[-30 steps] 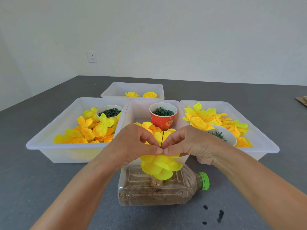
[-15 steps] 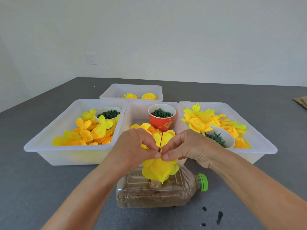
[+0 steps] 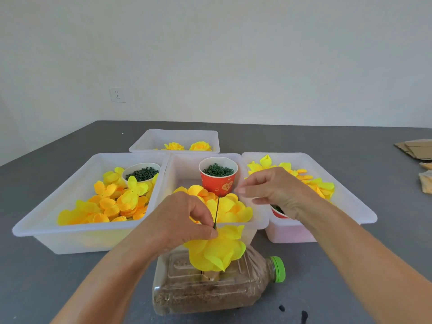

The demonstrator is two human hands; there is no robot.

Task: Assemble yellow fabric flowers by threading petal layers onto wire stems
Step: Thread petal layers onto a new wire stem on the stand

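Head view: one flower (image 3: 216, 250) sits threaded on the wire (image 3: 217, 212) above the bottle (image 3: 233, 284), pinched there by the left hand (image 3: 180, 220); right hand (image 3: 273, 190) hovers loose, holding nothing. Two finished flowers lie in the far bin (image 3: 175, 136). Many petals (image 3: 109, 202) remain. The red cup (image 3: 218, 176) crowds the wire.

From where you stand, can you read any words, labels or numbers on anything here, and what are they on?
No text can be read.
Red paper cup: a gold heart-like emblem, too blurred to read.
Plastic bottle: embossed panels, no legible lettering.
Wall socket: no markings visible.
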